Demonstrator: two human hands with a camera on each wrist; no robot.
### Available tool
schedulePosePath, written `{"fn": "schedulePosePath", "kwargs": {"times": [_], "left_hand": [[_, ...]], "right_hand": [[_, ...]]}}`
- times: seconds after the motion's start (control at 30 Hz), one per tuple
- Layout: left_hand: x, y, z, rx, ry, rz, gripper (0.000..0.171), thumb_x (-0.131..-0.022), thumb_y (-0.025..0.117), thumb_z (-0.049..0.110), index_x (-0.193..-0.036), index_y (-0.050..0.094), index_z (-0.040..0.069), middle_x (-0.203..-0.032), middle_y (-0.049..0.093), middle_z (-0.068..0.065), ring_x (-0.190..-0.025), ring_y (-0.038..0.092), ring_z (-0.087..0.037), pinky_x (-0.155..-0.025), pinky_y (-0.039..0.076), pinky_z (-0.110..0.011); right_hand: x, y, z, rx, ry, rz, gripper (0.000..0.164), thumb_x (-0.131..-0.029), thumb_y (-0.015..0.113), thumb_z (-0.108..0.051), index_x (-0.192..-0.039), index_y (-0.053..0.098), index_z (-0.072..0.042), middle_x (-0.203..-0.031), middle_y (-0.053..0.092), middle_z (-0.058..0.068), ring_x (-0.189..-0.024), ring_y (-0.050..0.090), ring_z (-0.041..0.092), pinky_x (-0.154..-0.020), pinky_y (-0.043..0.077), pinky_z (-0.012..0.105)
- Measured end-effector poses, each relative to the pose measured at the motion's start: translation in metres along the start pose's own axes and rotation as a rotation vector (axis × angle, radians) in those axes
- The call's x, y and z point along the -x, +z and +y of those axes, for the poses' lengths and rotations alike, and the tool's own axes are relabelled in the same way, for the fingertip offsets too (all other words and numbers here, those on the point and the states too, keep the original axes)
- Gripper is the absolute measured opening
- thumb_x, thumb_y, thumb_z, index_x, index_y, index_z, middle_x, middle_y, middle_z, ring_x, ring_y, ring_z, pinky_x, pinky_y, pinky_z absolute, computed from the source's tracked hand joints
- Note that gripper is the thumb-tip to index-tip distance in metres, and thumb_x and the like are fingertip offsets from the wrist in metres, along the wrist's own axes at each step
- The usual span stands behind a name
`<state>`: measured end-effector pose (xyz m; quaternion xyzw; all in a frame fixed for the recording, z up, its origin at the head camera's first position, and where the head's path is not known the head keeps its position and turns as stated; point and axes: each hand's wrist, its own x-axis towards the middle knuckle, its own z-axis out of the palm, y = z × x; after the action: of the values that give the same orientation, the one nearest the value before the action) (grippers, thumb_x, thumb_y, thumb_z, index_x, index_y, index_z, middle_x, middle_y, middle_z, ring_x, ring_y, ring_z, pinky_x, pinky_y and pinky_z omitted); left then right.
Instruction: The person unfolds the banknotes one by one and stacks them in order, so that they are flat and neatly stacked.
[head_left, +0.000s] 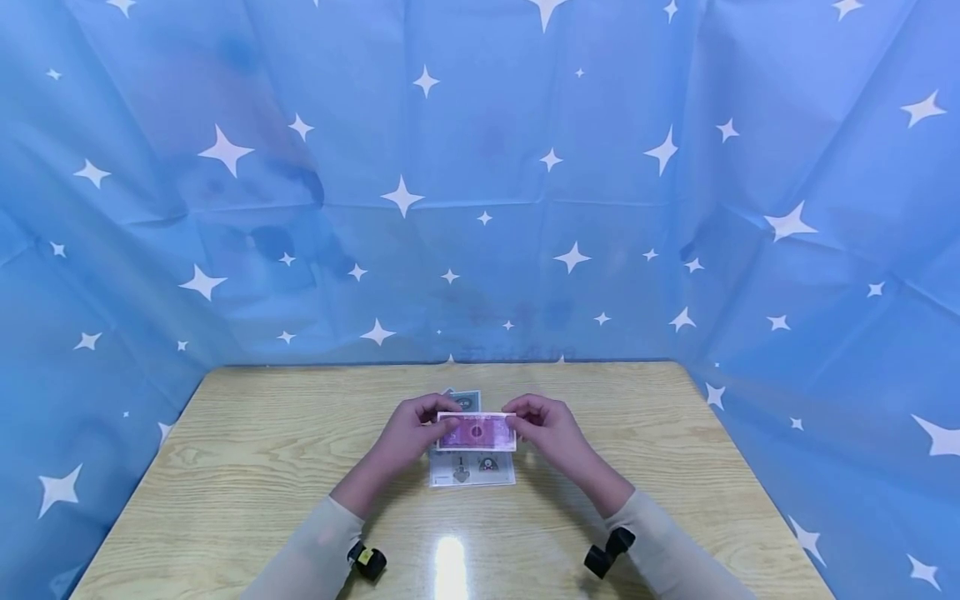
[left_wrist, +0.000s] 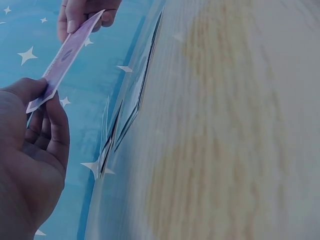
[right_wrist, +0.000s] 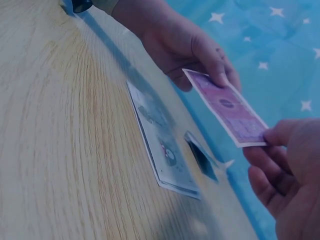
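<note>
A pink-purple banknote (head_left: 477, 432) with a white border is stretched between both hands above the table. My left hand (head_left: 411, 429) pinches its left end between thumb and fingers. At the opposite end, my right hand (head_left: 549, 429) pinches it the same way, thumb on top, as the right wrist view shows. Below the note lies a small stack of pale printed notes (head_left: 472, 472), partly covered by it in the head view. Behind that stack rests a greenish note (head_left: 468, 401), with another edge showing under it; in the right wrist view the greenish note (right_wrist: 202, 157) looks bent upward.
The wooden table (head_left: 270, 433) has rounded far corners and a bright glare spot near its front edge. A blue cloth with white stars (head_left: 480, 167) hangs behind it and along both sides. Each sleeve carries a black wrist camera (head_left: 367, 561).
</note>
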<state>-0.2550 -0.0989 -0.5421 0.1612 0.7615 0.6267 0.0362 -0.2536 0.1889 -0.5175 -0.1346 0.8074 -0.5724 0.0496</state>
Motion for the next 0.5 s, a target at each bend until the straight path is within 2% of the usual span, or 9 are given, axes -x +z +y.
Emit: {"fn": "schedulePosePath", "kwargs": {"times": [0.2, 0.5], "left_hand": [[0.0021, -0.0025, -0.0007, 0.003, -0.015, 0.002, 0.016, -0.101, 0.080, 0.007, -0.115, 0.083, 0.014, -0.091, 0.067, -0.004, -0.080, 0.055, -0.017, -0.063, 0.047, -0.022], [0.0051, -0.0056, 0.0004, -0.033, -0.020, -0.042, 0.019, -0.101, 0.079, 0.005, -0.117, 0.082, 0.014, -0.091, 0.067, -0.007, -0.081, 0.057, -0.019, -0.063, 0.049, -0.023]], "right_hand": [[0.0000, -0.0022, 0.0010, 0.033, -0.019, -0.014, 0.013, -0.105, 0.074, -0.004, -0.116, 0.080, -0.005, -0.098, 0.077, 0.010, -0.083, 0.066, 0.024, -0.072, 0.057, 0.028], [-0.0005, -0.0030, 0.0060, 0.060, -0.039, -0.032, 0.012, -0.104, 0.076, -0.005, -0.114, 0.081, -0.007, -0.096, 0.076, 0.009, -0.081, 0.064, 0.019, -0.070, 0.054, 0.025]]}}
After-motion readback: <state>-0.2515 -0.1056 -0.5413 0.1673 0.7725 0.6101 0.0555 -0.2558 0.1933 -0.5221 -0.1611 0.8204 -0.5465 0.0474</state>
